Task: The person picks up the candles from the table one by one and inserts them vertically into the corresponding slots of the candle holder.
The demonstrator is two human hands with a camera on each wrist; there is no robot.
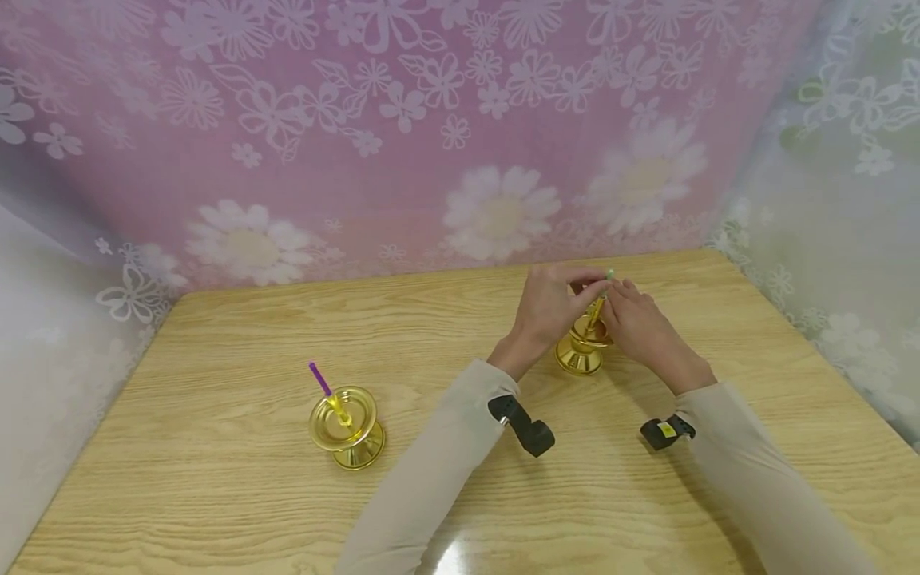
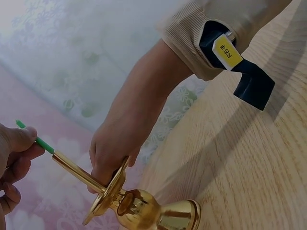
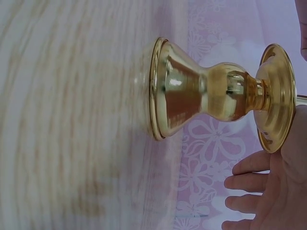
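A gold candle holder stands upright on the table at the back right, with a dish on top and a slim gold tube rising from it. My left hand pinches a thin green candle between thumb and fingers. The candle's lower end meets the top of the tube. At the dish my right hand holds the rim, with a digit above it by the tube's foot. Its other fingers extend below the rim in the right wrist view.
On the left of the wooden table stands a second gold candle holder. A purple candle leans in its tube. Flowered cloth backs the table, and pale flowered panels rise at both sides.
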